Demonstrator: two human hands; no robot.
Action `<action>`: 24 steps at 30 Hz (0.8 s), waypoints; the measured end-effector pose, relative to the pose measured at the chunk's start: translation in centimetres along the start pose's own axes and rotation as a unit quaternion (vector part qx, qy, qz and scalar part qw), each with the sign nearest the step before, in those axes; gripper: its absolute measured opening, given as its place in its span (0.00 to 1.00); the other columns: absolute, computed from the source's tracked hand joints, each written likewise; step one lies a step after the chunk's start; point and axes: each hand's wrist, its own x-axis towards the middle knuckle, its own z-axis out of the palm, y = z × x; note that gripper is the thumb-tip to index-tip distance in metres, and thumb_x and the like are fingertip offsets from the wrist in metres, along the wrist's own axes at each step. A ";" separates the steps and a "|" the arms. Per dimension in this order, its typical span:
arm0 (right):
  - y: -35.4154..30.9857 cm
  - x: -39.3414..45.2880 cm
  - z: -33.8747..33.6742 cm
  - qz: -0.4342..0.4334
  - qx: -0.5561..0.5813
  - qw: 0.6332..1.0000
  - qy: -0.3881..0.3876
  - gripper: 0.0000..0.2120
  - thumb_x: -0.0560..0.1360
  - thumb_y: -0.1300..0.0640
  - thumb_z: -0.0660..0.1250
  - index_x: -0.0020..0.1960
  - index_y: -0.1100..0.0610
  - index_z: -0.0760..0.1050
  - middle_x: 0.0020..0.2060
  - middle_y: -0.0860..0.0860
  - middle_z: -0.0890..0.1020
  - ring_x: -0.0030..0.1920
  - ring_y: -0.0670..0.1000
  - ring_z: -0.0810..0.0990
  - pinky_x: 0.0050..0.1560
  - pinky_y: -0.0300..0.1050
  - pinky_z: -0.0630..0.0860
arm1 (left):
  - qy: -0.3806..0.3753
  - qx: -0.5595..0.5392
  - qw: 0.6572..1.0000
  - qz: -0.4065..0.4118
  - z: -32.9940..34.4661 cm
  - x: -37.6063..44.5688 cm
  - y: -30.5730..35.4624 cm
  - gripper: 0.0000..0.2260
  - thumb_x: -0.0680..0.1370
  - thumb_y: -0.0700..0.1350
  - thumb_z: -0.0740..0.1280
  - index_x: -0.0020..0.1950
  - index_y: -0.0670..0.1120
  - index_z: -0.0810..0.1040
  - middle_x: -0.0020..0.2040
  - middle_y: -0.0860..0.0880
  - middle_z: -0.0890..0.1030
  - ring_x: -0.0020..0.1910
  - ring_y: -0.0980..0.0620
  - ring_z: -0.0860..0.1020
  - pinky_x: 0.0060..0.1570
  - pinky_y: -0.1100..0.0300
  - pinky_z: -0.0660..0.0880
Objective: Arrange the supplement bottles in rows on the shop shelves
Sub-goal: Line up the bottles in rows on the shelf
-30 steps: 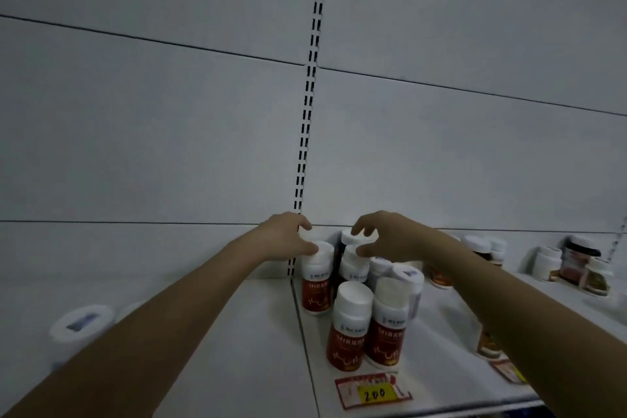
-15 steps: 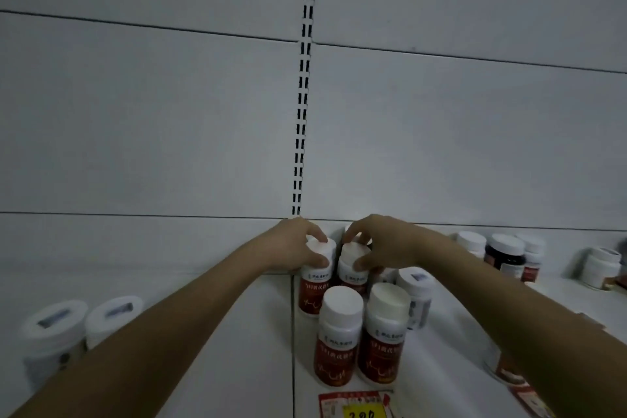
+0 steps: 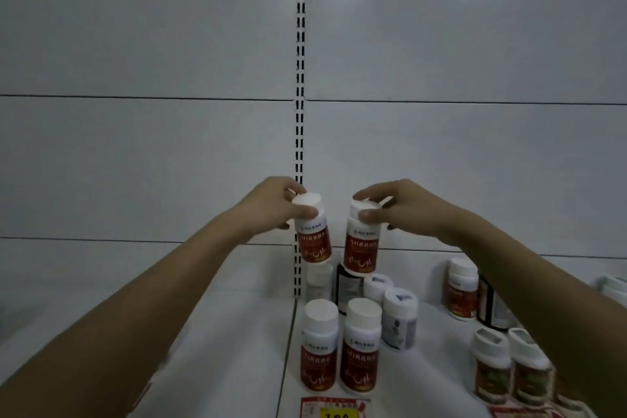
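My left hand (image 3: 271, 205) grips the white cap of a red-labelled supplement bottle (image 3: 312, 237) and holds it in the air above the shelf (image 3: 237, 332). My right hand (image 3: 403, 210) holds a second red-labelled bottle (image 3: 361, 248) by its cap, just to the right of the first. Both bottles hang slightly tilted. Below them, two more red-labelled bottles (image 3: 319, 349) (image 3: 360, 355) stand side by side at the shelf's front. Behind those stand a dark bottle (image 3: 349, 285) and white-capped pale bottles (image 3: 399, 319).
A slotted upright (image 3: 299, 112) runs down the white back panel. At the right stand more bottles: a red one (image 3: 462, 288), a dark one (image 3: 492, 309) and two with green-brown labels (image 3: 493, 373). A price tag (image 3: 334, 409) lies on the front edge.
Both hands closed on the caps of two back-row bottles and lifted them off the shelf. The view has shifted closer and slightly down.
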 end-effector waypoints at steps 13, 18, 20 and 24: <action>-0.9 -3.5 -0.7 -0.011 0.292 0.954 0.064 0.17 0.72 0.50 0.71 0.59 0.53 0.79 0.54 0.49 0.82 0.50 0.47 0.84 0.40 0.36 0.81 | 0.027 -0.251 0.966 0.052 2.5 -3.3 3.5 0.16 0.77 0.46 0.70 0.64 0.49 0.76 0.60 0.48 0.79 0.53 0.51 0.82 0.43 0.59 0.82; -0.2 -5.1 -1.0 0.004 0.329 0.942 0.061 0.20 0.64 0.48 0.75 0.53 0.55 0.83 0.49 0.52 0.86 0.49 0.50 0.85 0.46 0.44 0.82 | 0.002 -0.260 0.964 0.053 2.7 -4.0 3.7 0.13 0.77 0.45 0.70 0.62 0.49 0.78 0.58 0.47 0.80 0.52 0.53 0.83 0.45 0.58 0.82; 0.4 -5.9 -1.1 0.010 0.337 0.940 0.058 0.19 0.64 0.48 0.75 0.52 0.54 0.83 0.49 0.52 0.85 0.50 0.51 0.85 0.46 0.45 0.82 | -0.007 -0.281 0.958 0.051 3.1 -4.5 3.1 0.14 0.76 0.46 0.70 0.62 0.47 0.79 0.57 0.47 0.82 0.51 0.53 0.83 0.44 0.59 0.82; 1.7 -7.7 -0.7 0.034 0.298 0.952 0.061 0.23 0.58 0.41 0.76 0.50 0.49 0.84 0.50 0.48 0.85 0.48 0.46 0.85 0.40 0.37 0.81 | -0.020 -0.299 0.953 0.044 4.5 -5.6 1.8 0.20 0.70 0.50 0.72 0.61 0.47 0.79 0.52 0.50 0.85 0.50 0.53 0.84 0.43 0.60 0.81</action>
